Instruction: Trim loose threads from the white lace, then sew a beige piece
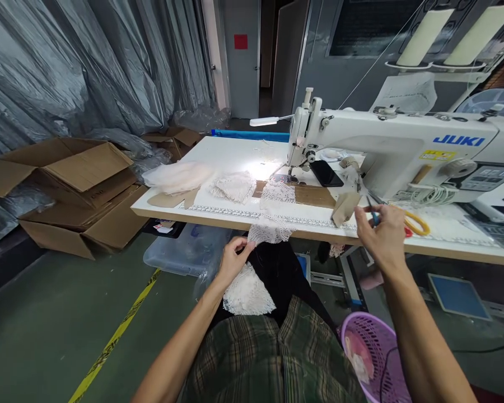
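A strip of white lace runs from under the sewing machine's needle over the table's front edge. My left hand pinches its lower left corner. More white lace lies on my lap below that hand. My right hand is closed around a small tool with a blue-green part, at the table's front right. Close to its left is a beige piece. On the tabletop, left of the needle, rests another lace piece, with sheer whitish fabric farther left.
A black phone lies behind the needle area. Yellow-handled scissors are right of my right hand. Cardboard boxes stand on the left. Below the table are a clear plastic bin and a purple basket.
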A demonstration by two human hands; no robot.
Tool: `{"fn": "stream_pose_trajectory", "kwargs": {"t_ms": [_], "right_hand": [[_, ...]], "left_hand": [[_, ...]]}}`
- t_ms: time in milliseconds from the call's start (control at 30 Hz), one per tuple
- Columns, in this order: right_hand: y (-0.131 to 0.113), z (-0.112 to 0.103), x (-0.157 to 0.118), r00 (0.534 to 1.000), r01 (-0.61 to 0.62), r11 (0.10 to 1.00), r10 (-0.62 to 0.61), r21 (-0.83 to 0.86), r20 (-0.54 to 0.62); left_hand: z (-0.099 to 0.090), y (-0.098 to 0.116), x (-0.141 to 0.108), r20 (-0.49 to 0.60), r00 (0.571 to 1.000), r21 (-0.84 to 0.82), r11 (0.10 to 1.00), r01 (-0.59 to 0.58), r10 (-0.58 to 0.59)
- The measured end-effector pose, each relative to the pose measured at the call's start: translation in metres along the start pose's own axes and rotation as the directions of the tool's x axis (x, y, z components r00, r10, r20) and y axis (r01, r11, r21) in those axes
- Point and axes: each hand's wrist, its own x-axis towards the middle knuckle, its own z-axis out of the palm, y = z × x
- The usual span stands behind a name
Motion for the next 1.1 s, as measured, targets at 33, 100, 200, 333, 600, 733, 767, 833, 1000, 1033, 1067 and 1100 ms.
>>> {"fn": "stream_pose_trajectory", "kwargs": {"t_ms": [33,100,200,333,600,733,767,833,1000,1033,1067,1100], "right_hand": [[0.000,-0.001,0.000,0.998,0.029,0.998,-0.032,-0.056,-0.055],[-0.010,0.003,-0.014,0.999,0.045,0.999,-0.045,0.006,0.021],[-0.039,0.019,-0.058,0.910,-0.067,0.956,-0.059,0.285,0.410],[-0.071,0.051,-0.113,0.701,-0.174,0.932,-0.109,0.317,0.705],[-0.071,0.067,-0.134,0.572,-0.139,0.878,-0.307,0.459,0.761],[-0.074,0.053,-0.142,0.431,-0.186,0.822,-0.424,0.539,0.796],[-0.076,0.052,-0.144,0.414,-0.194,0.812,-0.442,0.551,0.796],[-0.078,0.051,-0.148,0.400,-0.200,0.798,-0.463,0.568,0.791],[-0.074,0.053,-0.146,0.405,-0.230,0.816,-0.415,0.530,0.815],[-0.072,0.054,-0.145,0.414,-0.248,0.823,-0.387,0.512,0.824],[-0.069,0.056,-0.143,0.428,-0.268,0.828,-0.357,0.493,0.831],[-0.066,0.058,-0.141,0.448,-0.287,0.831,-0.324,0.477,0.833]], "left_hand": [[-0.002,0.003,-0.004,0.019,0.999,0.058,0.998,-0.038,0.037],[-0.006,0.011,-0.016,0.089,0.990,0.193,0.973,-0.125,0.110],[-0.014,0.022,-0.039,0.239,0.942,0.356,0.881,-0.311,0.236],[-0.016,0.028,-0.071,0.431,0.806,0.399,0.716,-0.573,0.405],[-0.037,0.023,-0.063,0.297,0.832,0.211,0.817,-0.536,0.469],[-0.040,0.018,-0.039,0.285,0.952,-0.099,0.991,-0.092,0.117],[-0.036,0.017,-0.037,0.387,0.921,-0.201,0.979,0.041,0.041],[-0.027,0.016,-0.038,0.569,0.821,-0.343,0.895,0.287,-0.046],[-0.016,0.019,-0.050,0.567,0.805,-0.430,0.770,0.471,-0.176],[-0.017,0.019,-0.050,0.529,0.821,-0.418,0.777,0.471,-0.213],[-0.019,0.020,-0.051,0.498,0.832,-0.400,0.786,0.471,-0.245],[-0.022,0.020,-0.051,0.476,0.838,-0.380,0.797,0.470,-0.267]]}}
